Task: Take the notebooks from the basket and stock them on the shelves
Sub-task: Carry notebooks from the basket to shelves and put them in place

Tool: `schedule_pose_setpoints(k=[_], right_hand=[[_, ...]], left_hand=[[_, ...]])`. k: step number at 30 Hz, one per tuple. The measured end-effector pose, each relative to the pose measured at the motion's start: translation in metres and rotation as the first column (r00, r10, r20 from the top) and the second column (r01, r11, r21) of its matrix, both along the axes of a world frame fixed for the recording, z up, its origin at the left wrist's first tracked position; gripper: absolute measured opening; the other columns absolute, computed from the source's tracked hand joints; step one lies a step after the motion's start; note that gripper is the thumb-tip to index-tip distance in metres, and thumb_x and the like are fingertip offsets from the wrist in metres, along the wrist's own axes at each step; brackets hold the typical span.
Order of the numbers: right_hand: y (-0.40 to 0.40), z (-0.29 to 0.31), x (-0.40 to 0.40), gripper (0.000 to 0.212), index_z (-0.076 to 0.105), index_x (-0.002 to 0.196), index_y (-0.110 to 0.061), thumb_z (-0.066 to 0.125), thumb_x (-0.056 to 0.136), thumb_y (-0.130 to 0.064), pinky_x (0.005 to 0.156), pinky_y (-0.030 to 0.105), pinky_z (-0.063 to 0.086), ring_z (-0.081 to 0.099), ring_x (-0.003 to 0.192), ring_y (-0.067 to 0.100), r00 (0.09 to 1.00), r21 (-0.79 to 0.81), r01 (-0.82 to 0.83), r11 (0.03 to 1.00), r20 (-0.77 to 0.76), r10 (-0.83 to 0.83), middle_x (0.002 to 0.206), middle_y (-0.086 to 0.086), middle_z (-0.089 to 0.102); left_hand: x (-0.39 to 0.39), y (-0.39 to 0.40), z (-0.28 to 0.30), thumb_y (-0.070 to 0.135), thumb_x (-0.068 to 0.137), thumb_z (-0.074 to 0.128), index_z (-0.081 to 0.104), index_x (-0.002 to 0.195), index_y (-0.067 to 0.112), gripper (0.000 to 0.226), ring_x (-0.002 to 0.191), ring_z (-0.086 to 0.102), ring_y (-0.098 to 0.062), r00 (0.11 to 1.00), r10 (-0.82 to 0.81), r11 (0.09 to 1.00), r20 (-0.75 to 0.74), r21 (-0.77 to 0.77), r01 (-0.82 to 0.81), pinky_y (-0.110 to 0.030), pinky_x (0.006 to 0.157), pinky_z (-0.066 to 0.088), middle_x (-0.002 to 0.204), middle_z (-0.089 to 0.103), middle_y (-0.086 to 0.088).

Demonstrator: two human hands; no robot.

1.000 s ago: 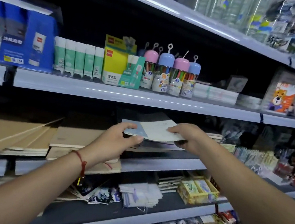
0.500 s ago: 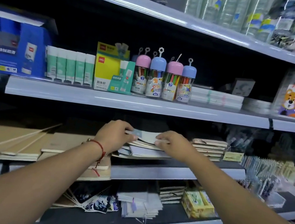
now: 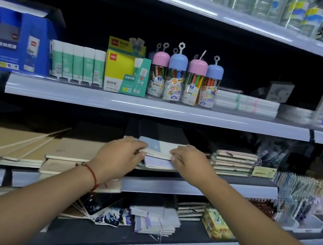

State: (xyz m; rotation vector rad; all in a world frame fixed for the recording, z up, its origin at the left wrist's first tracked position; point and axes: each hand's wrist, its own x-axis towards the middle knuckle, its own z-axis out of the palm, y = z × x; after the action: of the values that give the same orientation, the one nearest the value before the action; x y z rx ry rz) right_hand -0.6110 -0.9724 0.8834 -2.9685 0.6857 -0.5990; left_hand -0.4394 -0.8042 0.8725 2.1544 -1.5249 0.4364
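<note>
A small stack of pale blue and white notebooks lies on the middle shelf. My left hand holds the stack's left edge, with the fingers laid over the top notebook. From the other side, my right hand grips its right edge, fingers curled over the top. Both forearms reach in from below. The basket is out of view.
Brown kraft notebooks lie left of the stack; a pile of small notebooks sits right of it. The upper shelf holds glue sticks and marker tubs. Below are more notebooks and yellow packs.
The notebooks, held in the air in front of the shelf a second ago, now rest on the stack on the middle shelf. Both hands moved forward with them and stay on the edges.
</note>
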Motion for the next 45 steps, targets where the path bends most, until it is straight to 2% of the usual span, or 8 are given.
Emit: schedule_pose_setpoints(k=[3,8,14,19,24,30,37,45], right_hand=[[0.04,-0.005,0.005,0.026,0.07,0.115,-0.021,0.051,0.099,-0.029,0.09,0.035,0.048,0.059,0.105,0.019,0.975,-0.044,-0.192,0.98,0.107,0.196,0.113,-0.004,0.068],[0.126,-0.042,0.032,0.026,0.069,0.111,-0.026,0.048,0.096,-0.029,0.086,0.035,0.046,0.059,0.1,0.017,0.833,-0.141,-0.554,0.821,-0.081,0.548,0.107,-0.009,0.068],[0.202,-0.148,0.101,0.034,0.058,0.132,-0.023,0.04,0.105,-0.032,0.106,0.036,0.035,0.047,0.12,0.018,0.629,0.118,-0.725,0.679,-0.289,0.722,0.129,-0.004,0.059],[0.271,-0.232,0.167,0.039,0.052,0.139,-0.02,0.046,0.101,-0.03,0.114,0.039,0.027,0.041,0.131,0.025,0.483,0.207,-0.748,0.631,-0.482,0.731,0.138,0.003,0.054],[0.351,-0.282,0.223,0.059,0.024,0.156,-0.018,0.045,0.103,-0.033,0.121,0.037,0.007,0.012,0.151,0.028,0.325,0.31,-0.715,0.626,-0.646,0.691,0.163,0.007,0.023],[0.442,-0.351,0.298,0.067,0.017,0.157,-0.013,0.04,0.102,-0.045,0.122,0.041,0.01,0.012,0.151,0.031,0.189,0.353,-0.632,0.689,-0.792,0.58,0.163,0.011,0.018],[0.537,-0.43,0.36,0.067,0.042,0.142,-0.016,0.029,0.093,-0.059,0.112,0.046,0.03,0.032,0.141,0.036,0.105,0.333,-0.612,0.718,-0.865,0.491,0.146,0.014,0.043],[0.61,-0.552,0.414,0.056,0.04,0.145,-0.014,0.045,0.098,-0.044,0.119,0.042,0.02,0.035,0.138,0.03,-0.043,0.376,-0.694,0.614,-0.873,0.486,0.145,0.009,0.046]], left_hand=[[-0.009,0.046,-0.018,0.042,0.097,0.05,0.065,0.119,0.036,0.028,0.09,0.065,-0.014,0.99,-0.03,0.995,0.135,-0.092,0.043,-0.03,0.069,0.05,0.101,0.065,0.012],[0.005,0.137,-0.087,0.045,0.093,0.042,0.065,0.108,0.035,0.029,0.073,0.059,-0.011,0.996,0.028,0.998,0.085,0.05,-0.033,-0.027,0.059,0.047,0.085,0.06,0.013],[0.033,0.26,-0.209,0.046,0.096,0.043,0.057,0.134,0.033,0.043,0.11,0.063,-0.018,0.887,0.408,0.874,-0.218,0.376,-0.31,-0.034,0.088,0.053,0.133,0.056,0.012],[0.026,0.377,-0.281,0.039,0.078,0.057,0.073,0.107,0.026,0.036,0.076,0.073,-0.023,0.704,0.647,0.736,-0.294,0.483,-0.474,-0.029,0.059,0.057,0.1,0.072,0.0],[0.032,0.48,-0.342,0.058,0.09,0.046,0.042,0.148,0.033,0.063,0.125,0.057,-0.025,0.427,0.844,0.509,-0.325,0.735,-0.448,-0.035,0.1,0.049,0.15,0.046,0.0],[0.056,0.585,-0.388,0.06,0.091,0.043,0.049,0.139,0.037,0.053,0.109,0.064,-0.02,0.194,0.895,0.445,-0.401,0.784,-0.434,-0.033,0.087,0.056,0.132,0.061,0.005],[0.103,0.669,-0.45,0.05,0.098,0.046,0.044,0.145,0.026,0.052,0.117,0.06,-0.024,0.009,0.916,0.375,-0.4,0.851,-0.367,-0.036,0.094,0.053,0.135,0.057,-0.004],[0.154,0.697,-0.569,0.043,0.099,0.045,0.049,0.14,0.024,0.046,0.114,0.059,-0.026,-0.058,0.915,0.364,-0.4,0.878,-0.312,-0.037,0.09,0.051,0.128,0.059,-0.004]])
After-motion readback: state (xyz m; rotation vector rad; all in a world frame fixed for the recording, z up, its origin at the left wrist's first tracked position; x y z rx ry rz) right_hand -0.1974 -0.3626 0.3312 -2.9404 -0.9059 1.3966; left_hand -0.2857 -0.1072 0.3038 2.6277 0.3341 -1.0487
